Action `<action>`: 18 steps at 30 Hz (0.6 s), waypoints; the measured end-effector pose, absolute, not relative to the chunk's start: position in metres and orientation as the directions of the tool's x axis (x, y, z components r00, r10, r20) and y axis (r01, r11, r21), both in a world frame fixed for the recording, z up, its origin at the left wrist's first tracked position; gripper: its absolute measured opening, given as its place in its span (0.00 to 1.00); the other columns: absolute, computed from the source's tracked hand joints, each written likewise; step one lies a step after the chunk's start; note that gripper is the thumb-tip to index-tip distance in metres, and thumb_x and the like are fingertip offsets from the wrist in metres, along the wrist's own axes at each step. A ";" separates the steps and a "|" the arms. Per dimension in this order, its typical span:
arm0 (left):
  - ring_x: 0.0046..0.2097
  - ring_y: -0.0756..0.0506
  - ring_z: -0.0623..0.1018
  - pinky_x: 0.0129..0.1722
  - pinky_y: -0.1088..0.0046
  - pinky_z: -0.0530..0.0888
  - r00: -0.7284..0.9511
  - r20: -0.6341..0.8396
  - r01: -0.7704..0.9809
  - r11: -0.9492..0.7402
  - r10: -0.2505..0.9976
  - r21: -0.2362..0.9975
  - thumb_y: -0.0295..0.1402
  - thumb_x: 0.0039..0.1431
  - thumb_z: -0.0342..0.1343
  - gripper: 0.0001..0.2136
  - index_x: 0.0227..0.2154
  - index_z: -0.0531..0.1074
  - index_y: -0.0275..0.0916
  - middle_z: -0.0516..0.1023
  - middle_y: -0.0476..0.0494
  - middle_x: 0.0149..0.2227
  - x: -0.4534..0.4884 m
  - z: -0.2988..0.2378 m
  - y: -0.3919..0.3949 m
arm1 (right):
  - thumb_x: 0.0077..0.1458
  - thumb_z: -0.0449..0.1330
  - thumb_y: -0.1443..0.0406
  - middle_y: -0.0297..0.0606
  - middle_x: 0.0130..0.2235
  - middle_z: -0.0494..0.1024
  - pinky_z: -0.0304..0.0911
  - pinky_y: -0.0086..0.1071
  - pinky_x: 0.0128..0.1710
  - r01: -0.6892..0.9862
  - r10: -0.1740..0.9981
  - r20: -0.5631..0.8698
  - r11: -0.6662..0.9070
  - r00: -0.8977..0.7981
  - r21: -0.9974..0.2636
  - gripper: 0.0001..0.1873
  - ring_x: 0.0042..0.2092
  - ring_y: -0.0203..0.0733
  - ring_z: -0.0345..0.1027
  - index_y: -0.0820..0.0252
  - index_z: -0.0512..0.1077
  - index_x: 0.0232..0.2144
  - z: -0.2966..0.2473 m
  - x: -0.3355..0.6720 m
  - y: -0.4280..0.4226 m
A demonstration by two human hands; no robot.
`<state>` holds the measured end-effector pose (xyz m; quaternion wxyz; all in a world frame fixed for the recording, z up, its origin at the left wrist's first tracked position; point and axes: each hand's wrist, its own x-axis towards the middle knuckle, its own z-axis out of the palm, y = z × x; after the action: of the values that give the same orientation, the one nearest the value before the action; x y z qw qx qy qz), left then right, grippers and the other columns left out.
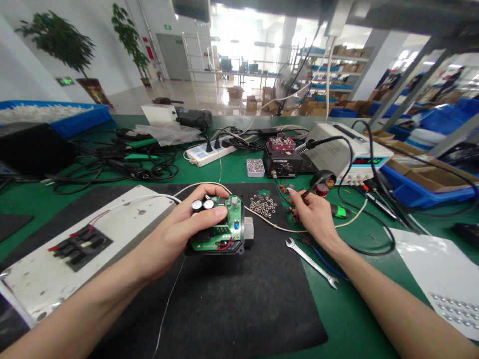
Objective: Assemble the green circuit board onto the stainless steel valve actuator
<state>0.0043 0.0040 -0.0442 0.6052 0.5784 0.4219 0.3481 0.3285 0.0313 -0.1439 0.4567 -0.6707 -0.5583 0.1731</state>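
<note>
My left hand (192, 222) is wrapped round a black housing with a green circuit board (234, 218) facing up, its thumb lying across the board. Two round capacitors stand on the board, and a metal hex fitting (248, 231) sticks out of the housing's right side. The housing is raised above a black mat (239, 304). Over to the right, my right hand (313, 212) reaches in by the soldering station (282, 162), fingers pinched together among small parts and cables. What lies between those fingertips is too small and covered to tell. Many small nuts (263, 205) lie loose left of this hand.
An open-end wrench (312, 263) lies below my right hand. At the left a white panel (130, 212) carries black terminals. Behind are a power strip (211, 150), a tray of small metal parts (255, 167) and a power supply (337, 149). Cables loop across the right side.
</note>
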 end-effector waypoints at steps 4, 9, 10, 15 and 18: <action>0.38 0.45 0.80 0.35 0.72 0.77 0.401 -0.100 0.064 0.081 0.910 0.995 0.54 0.60 0.72 0.26 0.53 0.72 0.48 0.78 0.49 0.43 0.005 -0.045 0.004 | 0.67 0.60 0.36 0.35 0.21 0.76 0.60 0.34 0.27 0.589 0.909 0.278 0.045 0.310 -0.807 0.34 0.24 0.44 0.71 0.58 0.79 0.28 -0.144 0.329 0.032; 0.38 0.44 0.80 0.35 0.71 0.77 0.398 -0.096 0.066 0.076 0.912 0.995 0.54 0.61 0.71 0.26 0.54 0.72 0.48 0.79 0.49 0.43 0.005 -0.044 0.003 | 0.67 0.59 0.36 0.36 0.21 0.77 0.60 0.34 0.27 0.592 0.911 0.281 0.051 0.302 -0.804 0.35 0.25 0.44 0.71 0.58 0.80 0.29 -0.145 0.329 0.031; 0.38 0.44 0.81 0.35 0.71 0.78 0.396 -0.096 0.068 0.075 0.913 0.995 0.53 0.61 0.71 0.25 0.54 0.72 0.48 0.79 0.49 0.43 0.005 -0.044 0.003 | 0.67 0.59 0.36 0.36 0.21 0.77 0.60 0.34 0.27 0.594 0.912 0.281 0.053 0.300 -0.803 0.35 0.25 0.44 0.71 0.58 0.80 0.29 -0.145 0.329 0.031; 0.38 0.44 0.80 0.35 0.70 0.77 0.387 -0.096 0.084 0.069 0.917 0.994 0.54 0.60 0.71 0.27 0.54 0.71 0.47 0.79 0.48 0.43 0.005 -0.044 0.004 | 0.67 0.58 0.36 0.36 0.21 0.76 0.60 0.34 0.27 0.608 0.914 0.286 0.056 0.288 -0.792 0.35 0.25 0.44 0.70 0.59 0.79 0.29 -0.145 0.329 0.031; 0.38 0.43 0.79 0.35 0.70 0.77 0.380 -0.100 0.095 0.069 0.919 0.993 0.55 0.60 0.71 0.27 0.54 0.71 0.48 0.79 0.48 0.43 0.006 -0.042 0.002 | 0.67 0.58 0.36 0.37 0.21 0.77 0.60 0.34 0.27 0.621 0.917 0.286 0.055 0.279 -0.782 0.35 0.25 0.44 0.70 0.59 0.80 0.29 -0.143 0.328 0.031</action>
<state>0.0061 0.0018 -0.0418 0.5891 0.5857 0.4330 0.3499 0.3282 0.0306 -0.1430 0.4417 -0.6665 -0.5767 0.1674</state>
